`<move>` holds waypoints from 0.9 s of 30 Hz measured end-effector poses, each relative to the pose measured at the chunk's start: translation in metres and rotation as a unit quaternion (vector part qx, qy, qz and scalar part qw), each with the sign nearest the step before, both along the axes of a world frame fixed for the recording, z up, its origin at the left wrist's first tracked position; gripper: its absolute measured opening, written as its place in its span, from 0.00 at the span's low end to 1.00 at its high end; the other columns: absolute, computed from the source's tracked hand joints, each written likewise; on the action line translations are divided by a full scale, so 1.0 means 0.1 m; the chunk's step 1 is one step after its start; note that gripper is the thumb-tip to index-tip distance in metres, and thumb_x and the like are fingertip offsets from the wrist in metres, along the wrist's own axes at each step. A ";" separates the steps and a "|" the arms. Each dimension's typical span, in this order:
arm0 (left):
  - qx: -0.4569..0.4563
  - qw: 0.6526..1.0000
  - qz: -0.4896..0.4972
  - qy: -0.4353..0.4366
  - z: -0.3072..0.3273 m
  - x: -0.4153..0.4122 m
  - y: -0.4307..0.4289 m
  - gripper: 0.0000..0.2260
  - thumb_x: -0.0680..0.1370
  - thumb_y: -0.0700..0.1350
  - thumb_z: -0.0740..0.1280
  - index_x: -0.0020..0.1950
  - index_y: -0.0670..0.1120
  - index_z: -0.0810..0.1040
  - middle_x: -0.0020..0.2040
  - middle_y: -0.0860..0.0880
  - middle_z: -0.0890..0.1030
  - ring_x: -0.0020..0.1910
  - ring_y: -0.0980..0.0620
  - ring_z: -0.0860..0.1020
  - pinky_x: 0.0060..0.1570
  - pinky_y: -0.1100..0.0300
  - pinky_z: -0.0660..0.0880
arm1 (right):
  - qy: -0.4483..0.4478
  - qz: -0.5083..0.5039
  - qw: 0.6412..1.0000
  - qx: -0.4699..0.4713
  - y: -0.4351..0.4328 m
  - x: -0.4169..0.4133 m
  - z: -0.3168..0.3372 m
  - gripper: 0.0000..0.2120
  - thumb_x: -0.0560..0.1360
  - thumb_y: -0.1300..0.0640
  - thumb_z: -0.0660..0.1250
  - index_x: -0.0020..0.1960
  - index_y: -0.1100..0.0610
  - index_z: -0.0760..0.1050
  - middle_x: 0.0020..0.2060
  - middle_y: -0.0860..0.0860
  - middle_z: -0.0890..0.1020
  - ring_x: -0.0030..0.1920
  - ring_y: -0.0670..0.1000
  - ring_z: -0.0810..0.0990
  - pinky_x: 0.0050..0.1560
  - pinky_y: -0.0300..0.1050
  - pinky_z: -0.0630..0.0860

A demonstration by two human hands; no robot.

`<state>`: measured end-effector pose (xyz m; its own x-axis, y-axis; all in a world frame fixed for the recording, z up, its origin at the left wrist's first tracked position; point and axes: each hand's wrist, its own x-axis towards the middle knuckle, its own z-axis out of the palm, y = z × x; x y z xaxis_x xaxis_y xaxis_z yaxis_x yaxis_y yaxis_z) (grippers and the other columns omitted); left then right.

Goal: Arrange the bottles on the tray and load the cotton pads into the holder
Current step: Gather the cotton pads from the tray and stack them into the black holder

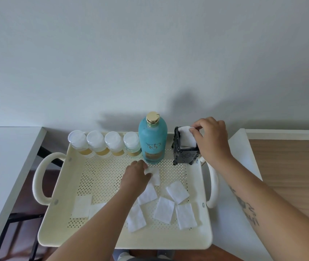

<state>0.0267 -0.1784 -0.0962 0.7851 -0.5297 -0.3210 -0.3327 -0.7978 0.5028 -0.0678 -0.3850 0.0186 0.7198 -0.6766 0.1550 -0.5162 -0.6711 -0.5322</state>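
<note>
Head view looks down on a cream perforated tray (101,178) with looped handles at both ends. Along its far edge stand four small clear bottles (103,143) with white caps in a row, and just right of them a tall teal bottle (152,142) with a gold cap. Further right, in the far right corner, stands the black cotton pad holder (184,153). The right hand (213,139) is at the holder's top, thumb and fingertips pinching a white pad (186,136) that sits partly down inside it. The left hand (135,177) lies near the middle of the tray, just in front of the teal bottle, its fingers closed on the edge of another pad (154,175) lying on the tray floor. More loose pads (177,192) are scattered over the near half of the tray, most to the right of the left forearm and two to its left.
</note>
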 end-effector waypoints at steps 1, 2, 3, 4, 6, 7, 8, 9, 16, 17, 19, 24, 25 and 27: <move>-0.001 1.000 0.000 0.000 0.00 0.00 0.00 0.13 0.76 0.48 0.70 0.58 0.47 0.76 0.54 0.48 0.77 0.52 0.47 0.76 0.52 0.52 0.76 | -0.011 0.000 0.999 0.030 -0.01 -0.01 0.02 0.06 0.76 0.54 0.68 0.48 0.57 0.80 0.43 0.49 0.80 0.51 0.58 0.71 0.51 0.54 0.71; -0.002 1.000 0.000 -0.001 0.00 0.01 0.00 0.12 0.76 0.48 0.70 0.58 0.47 0.76 0.53 0.48 0.77 0.52 0.47 0.76 0.52 0.52 0.76 | -0.018 0.001 0.998 0.066 -0.02 -0.02 0.05 0.06 0.76 0.54 0.68 0.47 0.56 0.80 0.39 0.46 0.79 0.51 0.57 0.72 0.53 0.55 0.71; -0.003 1.000 -0.001 -0.002 0.00 0.01 0.00 0.12 0.76 0.48 0.70 0.58 0.47 0.76 0.53 0.48 0.77 0.52 0.47 0.76 0.52 0.52 0.76 | -0.017 0.004 0.995 0.100 -0.03 -0.03 0.07 0.05 0.76 0.54 0.68 0.46 0.55 0.80 0.37 0.43 0.78 0.52 0.56 0.73 0.55 0.56 0.71; -0.004 1.000 -0.001 -0.004 0.00 0.01 0.00 0.12 0.76 0.48 0.70 0.57 0.47 0.76 0.53 0.48 0.77 0.52 0.47 0.76 0.52 0.52 0.76 | -0.007 0.009 0.992 0.125 -0.06 -0.02 0.10 0.04 0.75 0.54 0.68 0.45 0.53 0.80 0.36 0.42 0.77 0.51 0.55 0.74 0.56 0.56 0.71; -0.004 1.000 -0.002 -0.005 0.01 0.01 0.00 0.11 0.76 0.47 0.70 0.57 0.47 0.77 0.53 0.48 0.77 0.52 0.47 0.76 0.52 0.52 0.77 | 0.023 0.023 0.988 0.154 -0.10 -0.01 0.14 0.02 0.75 0.54 0.69 0.44 0.51 0.79 0.36 0.42 0.78 0.47 0.52 0.76 0.56 0.55 0.73; -0.003 1.000 -0.004 -0.005 0.01 0.01 0.00 0.12 0.76 0.47 0.70 0.57 0.47 0.77 0.54 0.48 0.77 0.52 0.47 0.76 0.52 0.51 0.77 | 0.034 0.030 0.986 0.163 -0.12 0.00 0.15 0.02 0.75 0.54 0.69 0.43 0.50 0.79 0.36 0.43 0.79 0.45 0.50 0.77 0.55 0.54 0.74; -0.002 1.000 -0.005 -0.004 0.01 0.01 -0.01 0.12 0.76 0.47 0.70 0.58 0.47 0.77 0.54 0.48 0.77 0.52 0.47 0.76 0.53 0.51 0.77 | 0.042 0.036 0.984 0.168 -0.13 0.01 0.16 0.02 0.75 0.54 0.69 0.43 0.50 0.79 0.37 0.44 0.79 0.44 0.50 0.77 0.54 0.53 0.74; -0.001 1.000 -0.007 -0.004 0.01 0.01 -0.01 0.12 0.76 0.47 0.70 0.58 0.47 0.77 0.54 0.48 0.77 0.52 0.47 0.76 0.53 0.51 0.77 | 0.051 0.043 0.984 0.163 -0.14 0.02 0.15 0.02 0.75 0.54 0.69 0.44 0.50 0.79 0.38 0.45 0.80 0.46 0.52 0.77 0.53 0.53 0.74; 0.000 1.000 -0.011 -0.003 0.03 0.01 -0.01 0.12 0.76 0.46 0.69 0.58 0.47 0.77 0.55 0.47 0.78 0.53 0.46 0.76 0.52 0.51 0.76 | 0.083 0.090 0.986 -0.116 -0.09 -0.02 0.04 0.08 0.77 0.59 0.64 0.54 0.55 0.79 0.48 0.52 0.80 0.50 0.59 0.72 0.46 0.52 0.71; 0.001 1.000 -0.011 -0.001 0.03 0.01 -0.01 0.11 0.76 0.46 0.69 0.58 0.47 0.77 0.55 0.47 0.78 0.53 0.46 0.76 0.52 0.51 0.76 | 0.067 0.090 0.986 -0.125 -0.07 -0.06 0.03 0.08 0.76 0.61 0.64 0.52 0.56 0.80 0.46 0.51 0.81 0.49 0.59 0.72 0.45 0.52 0.71; 0.002 1.000 -0.011 0.002 0.04 0.01 -0.02 0.11 0.76 0.46 0.69 0.57 0.47 0.77 0.55 0.47 0.77 0.53 0.46 0.75 0.52 0.51 0.76 | 0.054 0.103 0.983 -0.142 -0.03 -0.15 0.01 0.06 0.74 0.62 0.64 0.46 0.57 0.81 0.42 0.50 0.83 0.50 0.59 0.74 0.46 0.52 0.71; -0.011 1.000 -0.009 0.015 0.05 0.02 -0.01 0.09 0.76 0.45 0.68 0.55 0.47 0.76 0.54 0.47 0.78 0.51 0.47 0.76 0.49 0.54 0.76 | 0.121 0.154 0.967 -0.162 0.02 -0.27 -0.11 0.19 0.79 0.46 0.56 0.39 0.55 0.78 0.41 0.46 0.83 0.69 0.59 0.68 0.70 0.57 0.58; -0.017 1.000 -0.005 0.024 0.06 0.02 0.00 0.09 0.76 0.45 0.68 0.55 0.47 0.76 0.53 0.47 0.79 0.49 0.48 0.76 0.47 0.56 0.75 | 0.145 0.158 0.962 -0.166 0.03 -0.26 -0.13 0.22 0.79 0.41 0.53 0.40 0.53 0.78 0.43 0.44 0.83 0.71 0.58 0.66 0.73 0.59 0.51; -0.034 0.999 0.003 0.042 0.08 0.01 0.02 0.09 0.77 0.45 0.67 0.56 0.47 0.74 0.51 0.49 0.79 0.46 0.48 0.78 0.43 0.58 0.75 | 0.175 0.169 0.954 -0.174 0.04 -0.23 -0.15 0.28 0.79 0.36 0.46 0.42 0.50 0.79 0.45 0.43 0.83 0.73 0.56 0.62 0.74 0.59 0.42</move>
